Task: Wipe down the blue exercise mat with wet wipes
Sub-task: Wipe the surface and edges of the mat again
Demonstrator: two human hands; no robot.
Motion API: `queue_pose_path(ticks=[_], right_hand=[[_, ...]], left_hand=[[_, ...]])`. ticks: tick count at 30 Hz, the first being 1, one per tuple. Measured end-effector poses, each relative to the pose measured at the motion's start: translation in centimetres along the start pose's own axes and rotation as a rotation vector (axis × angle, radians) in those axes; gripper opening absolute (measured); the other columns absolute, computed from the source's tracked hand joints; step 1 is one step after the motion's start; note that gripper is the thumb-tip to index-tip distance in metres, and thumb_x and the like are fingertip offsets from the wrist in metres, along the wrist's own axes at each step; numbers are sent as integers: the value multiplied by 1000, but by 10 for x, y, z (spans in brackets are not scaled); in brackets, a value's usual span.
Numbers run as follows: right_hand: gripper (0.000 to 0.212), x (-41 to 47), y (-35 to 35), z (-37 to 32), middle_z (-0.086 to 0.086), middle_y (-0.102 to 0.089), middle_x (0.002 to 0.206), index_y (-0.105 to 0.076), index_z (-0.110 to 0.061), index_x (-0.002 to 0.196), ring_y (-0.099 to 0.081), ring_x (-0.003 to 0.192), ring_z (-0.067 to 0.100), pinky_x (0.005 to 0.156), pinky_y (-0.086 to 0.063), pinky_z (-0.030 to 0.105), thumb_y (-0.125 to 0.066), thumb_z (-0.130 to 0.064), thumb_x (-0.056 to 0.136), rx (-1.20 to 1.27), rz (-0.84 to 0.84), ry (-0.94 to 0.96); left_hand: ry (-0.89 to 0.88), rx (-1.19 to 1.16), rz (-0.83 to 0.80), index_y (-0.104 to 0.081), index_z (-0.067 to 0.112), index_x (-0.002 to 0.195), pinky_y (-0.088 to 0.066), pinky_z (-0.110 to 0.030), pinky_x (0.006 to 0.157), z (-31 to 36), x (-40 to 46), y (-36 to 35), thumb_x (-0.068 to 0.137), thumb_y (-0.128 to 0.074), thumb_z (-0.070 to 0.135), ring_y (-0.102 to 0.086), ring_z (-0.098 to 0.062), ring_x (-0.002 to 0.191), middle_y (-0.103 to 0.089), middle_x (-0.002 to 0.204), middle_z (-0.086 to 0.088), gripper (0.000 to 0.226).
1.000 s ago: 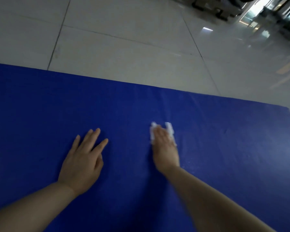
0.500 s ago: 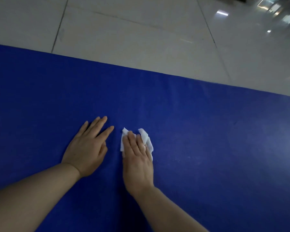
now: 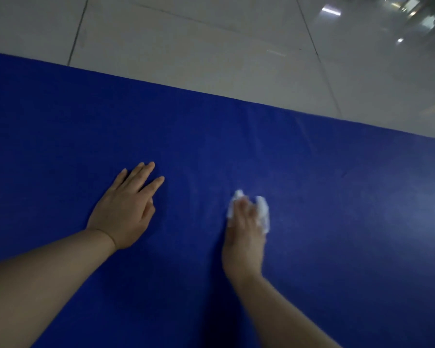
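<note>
Two bare hands of yours lie on the blue exercise mat [image 3: 337,197], which fills the lower view over a pale tiled floor [image 3: 211,46]. Left hand [image 3: 126,209]: palm down, fingers straight and slightly spread, flat on the mat, holding nothing. Right hand [image 3: 245,237]: palm down, fingers extended, pressing a crumpled white wet wipe [image 3: 263,212] against the mat; the wipe shows beyond the fingertips and along the hand's right edge. Right hand is blurred. Hands lie well apart.
</note>
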State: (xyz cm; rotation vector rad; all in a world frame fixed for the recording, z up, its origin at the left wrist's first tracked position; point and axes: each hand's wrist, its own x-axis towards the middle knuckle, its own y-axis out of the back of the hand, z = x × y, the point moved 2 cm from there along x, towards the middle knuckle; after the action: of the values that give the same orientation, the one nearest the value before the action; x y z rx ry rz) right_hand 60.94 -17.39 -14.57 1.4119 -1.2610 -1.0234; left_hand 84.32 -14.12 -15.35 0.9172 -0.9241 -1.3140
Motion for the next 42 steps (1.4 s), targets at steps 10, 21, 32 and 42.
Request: queue_pose_path(ticks=[10,21,32,42], right_hand=[[54,1,13,44,-6,-30,152,-26,-16,150,-14,146,17,117,-20,39,-35,-6,98,5,-104,136],[52,-66,-7,-21,-2,-35,151,-37,-14,145,-19,145,23,115,-21,40,-41,-6,94,88,-69,155],[51,-17,28,111,2,-32,151,-23,-17,150,-18,142,20,115,-19,41,-30,-14,100,75,-11,-308],[46,-115,-10,-46,-2,-45,146,-48,-17,139,-23,143,18,110,-34,46,-34,-16,95,139,-48,156]], left_hand=[[-128,-46,-90,-53,12,133,-9,-35,117,21,-67,0,92,-29,24,-22,-19,142,-30,153,-7,49],[-185,78,-190,-53,12,134,-12,-37,114,23,-72,2,91,-27,24,-29,-25,139,-32,151,-11,51],[-198,108,-207,-51,13,135,-13,-38,114,22,-69,2,90,-27,25,-28,-25,140,-31,152,-10,52],[-196,120,-212,-51,12,135,-16,-38,112,23,-68,3,88,-27,25,-29,-26,139,-32,151,-11,54]])
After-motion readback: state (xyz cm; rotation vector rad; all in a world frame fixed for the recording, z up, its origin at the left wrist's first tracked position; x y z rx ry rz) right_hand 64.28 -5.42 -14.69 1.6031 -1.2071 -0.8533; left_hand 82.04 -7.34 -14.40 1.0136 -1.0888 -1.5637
